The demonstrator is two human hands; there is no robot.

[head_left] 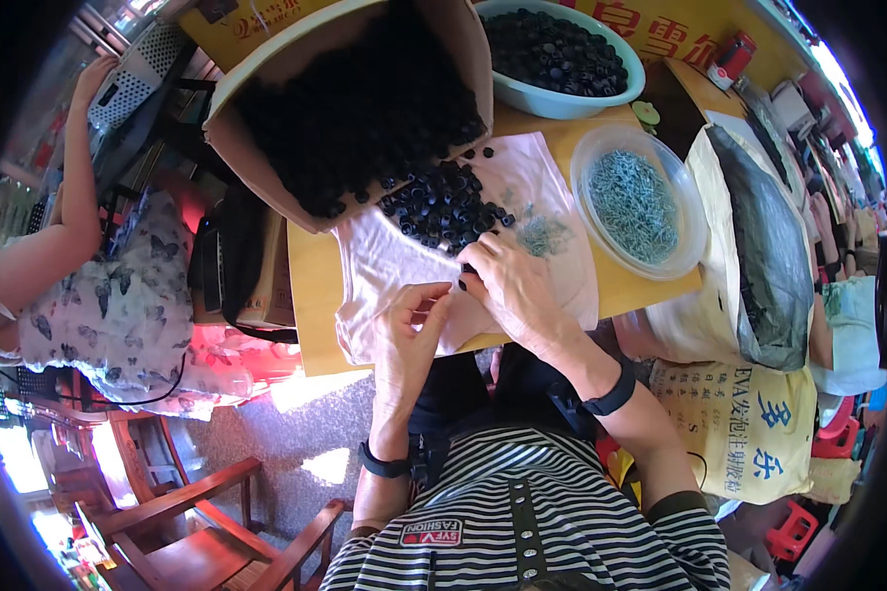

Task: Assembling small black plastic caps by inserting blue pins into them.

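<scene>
Both arms of the person, viewed from above, enter at the lower edge and converge toward the centre. The left forearm (367, 502) rises almost vertically in the view; the left hand (409, 320) turns its thumb side inward, with the index finger (429, 292) extended toward the thumb tip and the remaining digits curled behind it. Whether these two tips touch cannot be made out. The right forearm (577, 360) slants upward and to the left. The right hand (508, 281), back uppermost, has its fingers (474, 254) flexed in a pinch. The hands are near each other but apart, the right farther forward.
</scene>
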